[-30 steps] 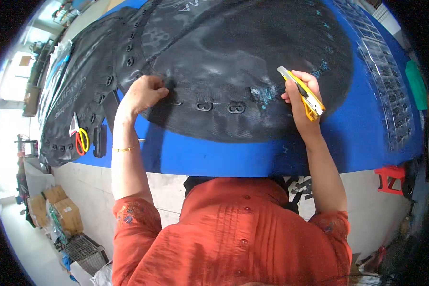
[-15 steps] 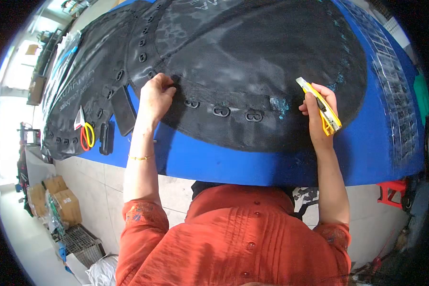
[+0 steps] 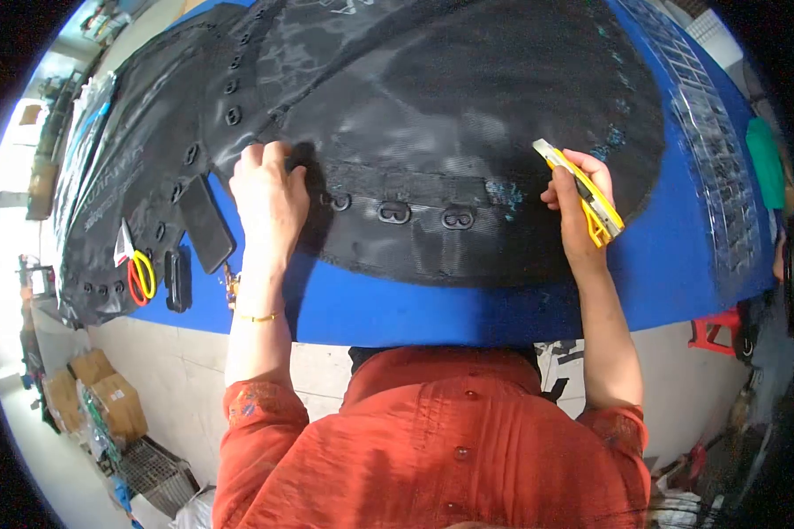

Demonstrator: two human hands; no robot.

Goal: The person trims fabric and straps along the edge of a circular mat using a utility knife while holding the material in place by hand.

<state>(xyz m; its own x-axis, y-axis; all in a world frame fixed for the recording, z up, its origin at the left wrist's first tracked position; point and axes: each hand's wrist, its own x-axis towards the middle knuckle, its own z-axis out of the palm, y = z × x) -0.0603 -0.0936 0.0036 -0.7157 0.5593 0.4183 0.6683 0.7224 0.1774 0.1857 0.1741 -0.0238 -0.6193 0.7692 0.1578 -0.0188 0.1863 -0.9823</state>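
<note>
My left hand (image 3: 272, 189) is closed at the edge strap of a black mesh trampoline mat (image 3: 397, 97), its back turned up and its fingertips partly hidden. In my right hand (image 3: 578, 194) is a yellow utility knife (image 3: 591, 196), blade pointing up and left, held above the mat. Between the hands, several black figure-eight rings (image 3: 394, 213) sit along the strap. At the strap's right end is a patch of blue-green threads (image 3: 505, 196).
Left of my left hand lie a dark flat slab (image 3: 205, 225), a small black tool (image 3: 178, 279) and scissors (image 3: 141, 277). A blue table (image 3: 397, 310) bears everything. Clear plastic sheeting (image 3: 715, 167) lies along the right edge; a red stool (image 3: 715, 331) stands beyond it.
My left hand has shifted slightly left and turned more back-up along the strap. The knife stays in my right hand, nearly still. The whole view has shifted a little.
</note>
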